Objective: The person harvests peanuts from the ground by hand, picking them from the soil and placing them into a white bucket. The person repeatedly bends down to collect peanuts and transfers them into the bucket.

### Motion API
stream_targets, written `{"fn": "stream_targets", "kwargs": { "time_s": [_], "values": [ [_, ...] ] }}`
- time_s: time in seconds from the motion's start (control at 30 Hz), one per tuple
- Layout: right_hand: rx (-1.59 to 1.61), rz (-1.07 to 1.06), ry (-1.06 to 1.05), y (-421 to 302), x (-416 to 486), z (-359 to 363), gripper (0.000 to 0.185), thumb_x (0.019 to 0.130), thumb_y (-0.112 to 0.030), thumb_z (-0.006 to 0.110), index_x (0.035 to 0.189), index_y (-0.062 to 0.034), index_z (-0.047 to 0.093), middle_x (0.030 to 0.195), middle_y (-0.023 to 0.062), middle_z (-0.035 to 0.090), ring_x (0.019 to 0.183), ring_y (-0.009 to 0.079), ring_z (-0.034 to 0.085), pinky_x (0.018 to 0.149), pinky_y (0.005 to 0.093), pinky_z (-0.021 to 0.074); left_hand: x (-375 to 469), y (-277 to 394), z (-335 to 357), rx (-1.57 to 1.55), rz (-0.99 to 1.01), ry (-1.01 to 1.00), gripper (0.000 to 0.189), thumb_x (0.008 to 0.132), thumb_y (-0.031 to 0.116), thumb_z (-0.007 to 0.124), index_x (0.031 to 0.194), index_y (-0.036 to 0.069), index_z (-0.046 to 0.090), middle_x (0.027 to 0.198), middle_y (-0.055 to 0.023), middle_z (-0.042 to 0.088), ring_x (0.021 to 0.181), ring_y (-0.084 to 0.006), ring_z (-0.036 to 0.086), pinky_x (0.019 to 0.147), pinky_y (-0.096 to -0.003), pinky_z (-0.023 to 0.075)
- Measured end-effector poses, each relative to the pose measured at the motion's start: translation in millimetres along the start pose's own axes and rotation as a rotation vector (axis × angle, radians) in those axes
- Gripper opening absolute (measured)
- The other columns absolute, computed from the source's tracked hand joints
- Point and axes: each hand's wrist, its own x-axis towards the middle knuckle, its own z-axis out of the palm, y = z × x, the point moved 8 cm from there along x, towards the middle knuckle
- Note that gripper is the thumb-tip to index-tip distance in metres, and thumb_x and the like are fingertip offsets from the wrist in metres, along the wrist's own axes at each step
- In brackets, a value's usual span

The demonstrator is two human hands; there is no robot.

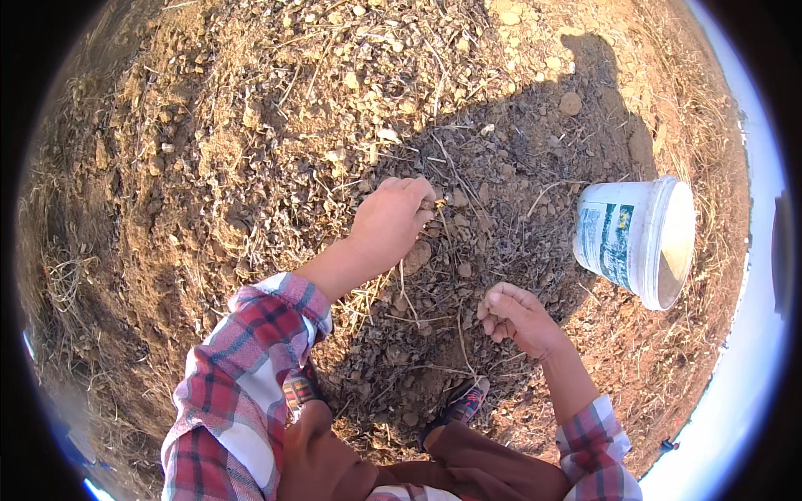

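My left hand [395,219] is over the dry ground in the middle of the view, its fingers bent downward beside small clods and a dry stem. Whether its fingertips hold anything is hidden. Lower and to the right, my right hand [515,318] hovers with curled fingers above the leaf litter; I cannot tell if something small is between them. A white plastic bucket [592,235] with a worn green and white label lies tilted at the right, its mouth facing away from my hands. Dry plant stems [463,338] run between my hands and my feet.
Crumbly brown soil with dead leaves, straw and clods [188,188] spreads all around. My left shoe [299,389] and right shoe [465,401] stand on it near the bottom. A shadow falls across the upper right. A small dark object [669,446] is at the far right edge.
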Motion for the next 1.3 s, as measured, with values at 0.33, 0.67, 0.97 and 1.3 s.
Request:
{"fn": "stream_targets", "kwargs": {
  "time_s": [0.33,0.67,0.97,1.3],
  "values": [
    [-1.016,-0.638,0.453,-203,175,116,0.026,0.102,-0.026,0.05,0.116,-0.0056,0.057,0.084,0.0111,0.065,0.073,0.0231,0.065,0.064,0.0371,0.0525,-64,-99,-54,-0.416,-0.541,0.132,0.016,0.093,0.01,0.047,0.104,0.001,0.054,0.077,-0.0146,0.058,0.072,-0.0294,0.059,0.07,-0.0429,0.048],
    [-0.727,-0.223,0.374,-171,166,89,0.032,0.098,-0.037,0.05,0.099,-0.0053,0.055,0.084,0.0128,0.069,0.073,0.0271,0.067,0.063,0.0382,0.0539,10,-140,-67,0.229,-0.613,-0.095,0.032,0.092,0.04,0.063,0.105,0.011,0.061,0.105,-0.0097,0.066,0.1,-0.0267,0.066,0.086,-0.0405,0.0504],
    [0.257,-0.228,0.163,-161,156,104,0.026,0.096,-0.035,0.051,0.09,-0.0104,0.054,0.08,0.0038,0.06,0.062,0.0101,0.054,0.044,0.0215,0.0379,-20,-130,-75,0.024,-0.464,0.005,0.029,0.096,0.034,0.061,0.1,0.006,0.058,0.095,-0.0126,0.065,0.083,-0.0241,0.064,0.075,-0.039,0.0509],
    [-0.031,-0.284,0.573,-155,210,106,0.024,0.098,-0.027,0.061,0.107,-0.0049,0.062,0.074,0.0015,0.062,0.052,0.0061,0.047,0.041,0.0208,0.0325,-95,-140,-63,-1.601,-0.629,-0.077,0.043,0.098,0.024,0.062,0.134,0.002,0.051,0.09,-0.0049,0.061,0.054,-0.0059,0.042,0.049,-0.0211,0.0325]
  ]
}}
